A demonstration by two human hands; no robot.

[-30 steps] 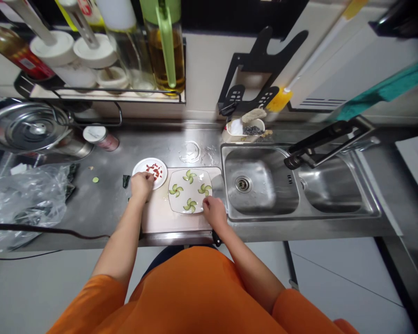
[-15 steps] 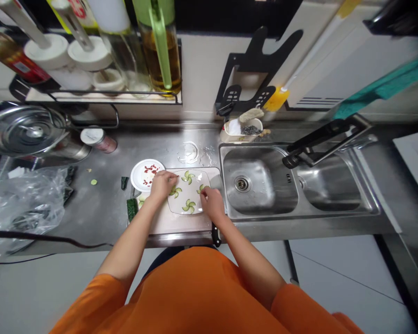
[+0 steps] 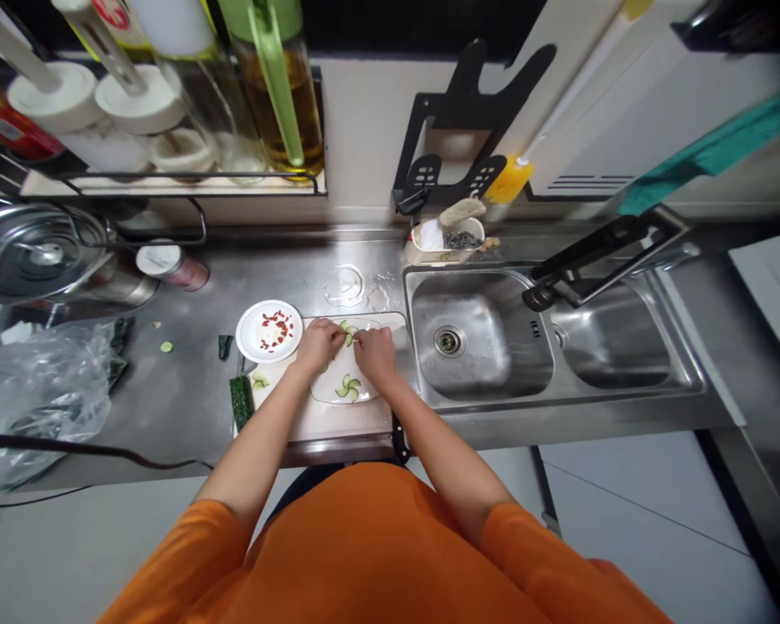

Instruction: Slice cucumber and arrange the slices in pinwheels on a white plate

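Note:
My left hand (image 3: 321,344) and my right hand (image 3: 375,355) meet over the far side of a clear-looking plate (image 3: 325,394). Both have fingers pinched together beside a pinwheel of cucumber slices (image 3: 349,333); anything between the fingertips is too small to make out. Nearer to me on the same plate lies another cucumber pinwheel (image 3: 348,388). My hands cover much of the plate's left and right sides. Under it is a white cutting board (image 3: 299,422). A round white dish (image 3: 250,334) with small red pieces stands left of my left hand.
A dark green cucumber piece (image 3: 240,401) lies at the board's left edge, a black knife handle (image 3: 400,440) at its front right. The double sink (image 3: 481,338) is to the right. A plastic bag (image 3: 58,390) and a lidded pot (image 3: 45,251) stand left, below a condiment rack (image 3: 188,184).
My right hand has moved left and slightly away from me, from the plate's right pinwheel to the far one. My left hand has shifted right towards it. The view has turned slightly.

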